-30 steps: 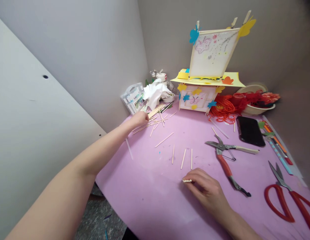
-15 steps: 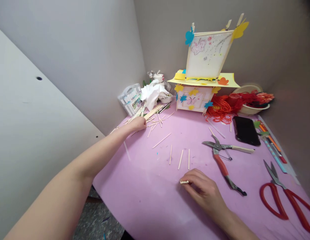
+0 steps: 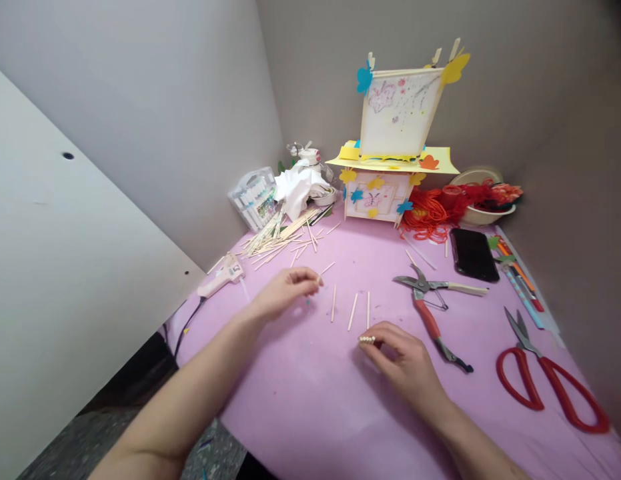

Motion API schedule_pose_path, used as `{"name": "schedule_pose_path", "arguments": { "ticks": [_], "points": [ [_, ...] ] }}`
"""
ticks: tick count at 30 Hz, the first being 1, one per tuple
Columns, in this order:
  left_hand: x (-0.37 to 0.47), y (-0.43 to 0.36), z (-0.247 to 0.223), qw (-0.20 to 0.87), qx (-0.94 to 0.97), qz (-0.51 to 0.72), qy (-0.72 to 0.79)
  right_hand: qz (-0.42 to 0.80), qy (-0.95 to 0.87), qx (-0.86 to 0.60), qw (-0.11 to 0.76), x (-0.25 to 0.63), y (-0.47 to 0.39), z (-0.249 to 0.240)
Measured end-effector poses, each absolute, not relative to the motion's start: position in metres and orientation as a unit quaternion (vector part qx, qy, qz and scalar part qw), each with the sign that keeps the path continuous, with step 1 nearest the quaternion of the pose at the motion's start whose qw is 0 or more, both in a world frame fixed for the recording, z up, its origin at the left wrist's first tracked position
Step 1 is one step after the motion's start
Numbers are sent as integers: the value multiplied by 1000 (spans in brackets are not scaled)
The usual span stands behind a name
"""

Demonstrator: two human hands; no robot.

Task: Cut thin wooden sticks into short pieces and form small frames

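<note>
My left hand (image 3: 294, 288) is closed in a pinch over the left part of a thin wooden stick (image 3: 328, 269). The stick's far end sticks out past the fingertips. Seen end-on, a small row of cut wooden sticks (image 3: 367, 340) sits between the thumb and fingers of my right hand (image 3: 397, 353), low over the purple table (image 3: 290, 413). Several short sticks (image 3: 353, 312) lie apart on the table between my hands. Farther back on the left is a loose pile of longer sticks (image 3: 275, 241).
Pruning shears (image 3: 430, 320) and red-handled scissors (image 3: 540, 367) lie right, near a phone (image 3: 474, 255). A pink glue gun (image 3: 225, 275) with a cord lies left. A decorated stick-and-paper house (image 3: 377, 190) stands at the back, beside red yarn (image 3: 430, 217) and a bowl (image 3: 490, 215).
My left hand has come back from the stick pile toward the middle, uncovering the glue gun. My right hand keeps its row of sticks. The view has shifted slightly.
</note>
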State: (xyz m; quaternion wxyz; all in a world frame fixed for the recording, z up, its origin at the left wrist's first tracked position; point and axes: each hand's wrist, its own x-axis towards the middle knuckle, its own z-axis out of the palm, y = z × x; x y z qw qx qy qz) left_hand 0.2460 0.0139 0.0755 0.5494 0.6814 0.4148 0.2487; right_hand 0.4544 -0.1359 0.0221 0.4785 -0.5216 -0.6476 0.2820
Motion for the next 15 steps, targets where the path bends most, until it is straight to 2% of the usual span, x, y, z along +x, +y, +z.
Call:
{"name": "schedule_pose_path", "arguments": {
  "ticks": [2, 8, 15],
  "points": [
    [265, -18, 65, 587, 670, 246, 381, 299, -626, -541, 475, 458, -135, 23],
    [293, -56, 47, 565, 696, 270, 350, 330, -570, -577, 483, 469, -131, 24],
    [301, -67, 26, 427, 807, 243, 327, 320, -570, -577, 489, 472, -130, 19]
  ]
}}
